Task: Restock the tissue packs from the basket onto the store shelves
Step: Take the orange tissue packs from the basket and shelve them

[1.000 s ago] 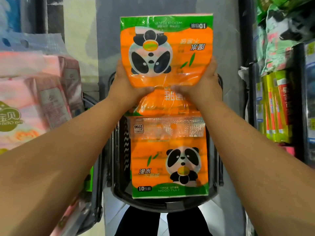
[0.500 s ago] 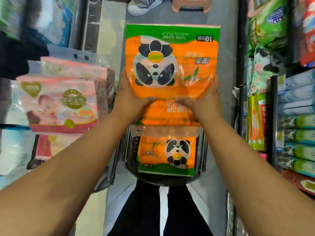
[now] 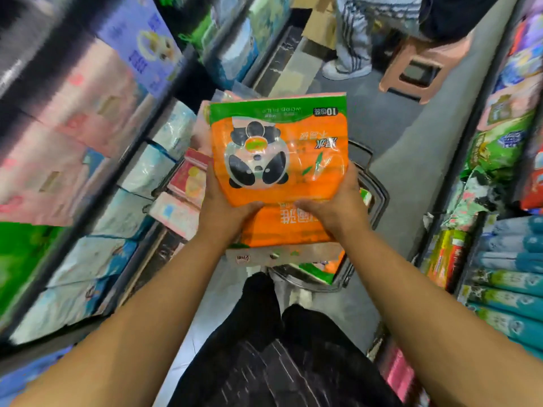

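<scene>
Held pack: I see the orange-and-green tissue pack lifted above the basket, panda print facing me, in the aisle between the shelves.
Left hand: clamped on the pack's near left corner, thumb on top; the fingers underneath are hidden.
Right hand: gripping the near right corner likewise.
Hidden: the basket is mostly covered (only its dark rim shows), with a corner of another pack peeking out below.
Blurred: the left shelves are smeared; I can't read them.
Writing: "WOOD PULP" and "10", upside down to me; the sticker reads "2798".
</scene>
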